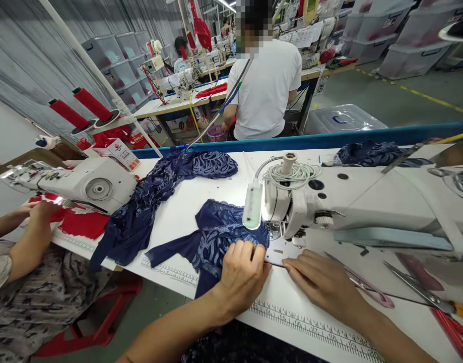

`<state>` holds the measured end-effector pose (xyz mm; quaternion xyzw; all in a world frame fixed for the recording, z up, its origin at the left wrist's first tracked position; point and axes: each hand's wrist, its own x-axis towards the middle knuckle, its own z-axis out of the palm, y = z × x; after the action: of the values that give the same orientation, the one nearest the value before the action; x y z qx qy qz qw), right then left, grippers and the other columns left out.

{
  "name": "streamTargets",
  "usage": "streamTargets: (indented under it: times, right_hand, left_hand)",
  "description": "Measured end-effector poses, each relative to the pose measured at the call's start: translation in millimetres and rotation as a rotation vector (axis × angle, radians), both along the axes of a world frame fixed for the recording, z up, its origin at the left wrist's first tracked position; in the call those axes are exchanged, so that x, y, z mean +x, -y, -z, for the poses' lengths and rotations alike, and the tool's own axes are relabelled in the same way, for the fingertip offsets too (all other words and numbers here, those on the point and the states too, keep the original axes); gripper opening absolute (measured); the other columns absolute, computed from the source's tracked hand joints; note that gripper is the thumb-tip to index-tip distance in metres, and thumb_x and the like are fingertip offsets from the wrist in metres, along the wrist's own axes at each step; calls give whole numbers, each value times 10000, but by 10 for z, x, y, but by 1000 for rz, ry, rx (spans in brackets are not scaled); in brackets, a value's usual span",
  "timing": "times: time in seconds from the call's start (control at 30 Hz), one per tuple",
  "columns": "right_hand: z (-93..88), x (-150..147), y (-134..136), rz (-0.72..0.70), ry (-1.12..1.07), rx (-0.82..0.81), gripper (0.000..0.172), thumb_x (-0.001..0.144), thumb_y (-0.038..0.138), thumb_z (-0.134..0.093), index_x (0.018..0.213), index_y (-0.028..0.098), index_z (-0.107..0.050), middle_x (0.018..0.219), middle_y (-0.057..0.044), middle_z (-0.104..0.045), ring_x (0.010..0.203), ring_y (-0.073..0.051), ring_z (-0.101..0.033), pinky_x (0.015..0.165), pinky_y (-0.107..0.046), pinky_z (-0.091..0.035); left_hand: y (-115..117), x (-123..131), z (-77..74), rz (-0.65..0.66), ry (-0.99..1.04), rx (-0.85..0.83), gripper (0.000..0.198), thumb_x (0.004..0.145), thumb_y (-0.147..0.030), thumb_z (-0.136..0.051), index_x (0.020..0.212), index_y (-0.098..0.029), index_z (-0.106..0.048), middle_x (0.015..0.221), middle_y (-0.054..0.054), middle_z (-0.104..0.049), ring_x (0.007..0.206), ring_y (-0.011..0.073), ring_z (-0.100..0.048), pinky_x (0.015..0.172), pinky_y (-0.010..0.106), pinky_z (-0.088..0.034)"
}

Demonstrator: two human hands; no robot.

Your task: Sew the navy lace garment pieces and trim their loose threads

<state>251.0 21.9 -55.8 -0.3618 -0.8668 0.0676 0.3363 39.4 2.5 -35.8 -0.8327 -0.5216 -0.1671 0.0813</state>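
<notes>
Head view: left hand (241, 275) on navy lace (216, 234), right hand (322, 283) alongside

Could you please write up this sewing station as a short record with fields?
Left hand: fingers curled on the navy lace piece beside the needle plate
Right hand: flat on the table, fingertips at the fabric edge
Machine: white sewing machine just behind both hands
Nearby: pink snips, navy lace pile
Neighbour: co-worker's hand on red fabric
</notes>
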Motion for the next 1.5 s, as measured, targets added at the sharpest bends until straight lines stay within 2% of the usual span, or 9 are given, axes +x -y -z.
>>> streamTargets:
  times: [0.1,0.23,0.43,0.63,0.8,1.07,1.23,1.37,1.5]
  right_hand:
    - [20,-3,7,6,5,7,215,976,223,-479,900,185,-676,671,-23,-622,611,-133,-538,554,-270,-384]
    - [14,-20,19,32,16,2,244,983,241,-464,891,180,-681,676,-28,-633,624,-142,-557,552,-274,-400]
    - [-85,-96,15,103,33,-60,250,986,271,-434,998,198,-673,814,-41,-677,729,-164,-621,581,-280,-476]
    - [-7,-284,44,139,7,-78,343,984,298,-422,1277,197,-571,1168,-98,-670,1050,-218,-629,845,-376,-541]
    - [110,-568,96,107,9,-60,384,963,247,-429,1314,117,-511,1284,-175,-609,1193,-279,-562,938,-455,-506]
    - [-79,-738,132,1,7,-57,209,936,188,-425,1032,211,-609,976,-60,-672,927,-183,-622,862,-342,-489]
    - [-33,-561,-8,276,8,-70,242,991,266,-392,929,202,-617,722,-11,-637,594,-136,-583,542,-258,-378]
    - [87,-489,-205,396,53,-26,300,992,305,-376,949,192,-650,539,16,-561,434,-127,-486,478,-265,-269]
    - [120,-496,-302,379,96,0,317,980,284,-367,918,197,-665,550,-7,-579,448,-121,-489,470,-263,-246]
  left_hand:
    - [31,62,123,-44,-103,81,187,892,-73,-523,1061,-115,-588,736,27,-558,653,179,-529,593,300,-413]
    - [-93,49,89,-85,-109,1,357,900,-12,-454,1242,-97,-514,788,44,-582,710,195,-571,624,301,-431]
    - [-316,-74,-129,-97,36,-164,184,990,-304,-475,1041,-189,-610,857,37,-610,766,187,-591,623,279,-430]
    - [-416,-146,-268,-28,150,-239,202,993,-230,-460,891,-197,-631,889,31,-628,841,177,-586,761,298,-432]
    - [-391,-135,-327,67,244,-303,159,959,-184,-471,948,-187,-629,927,46,-636,879,194,-582,808,332,-425]
    - [-471,-143,-233,-26,530,-499,238,930,-165,-398,953,-163,-635,899,53,-651,845,196,-602,805,340,-463]
    - [-594,-243,-206,-17,759,-731,235,897,-291,-540,903,-130,-712,896,57,-710,846,197,-649,791,298,-502]
    - [-620,-269,-190,3,921,-854,249,866,-279,-578,948,-113,-744,915,74,-727,914,218,-667,832,305,-515]
    - [-631,-282,-127,-10,1025,-895,257,838,-302,-622,946,-117,-762,911,74,-727,946,235,-661,898,351,-506]
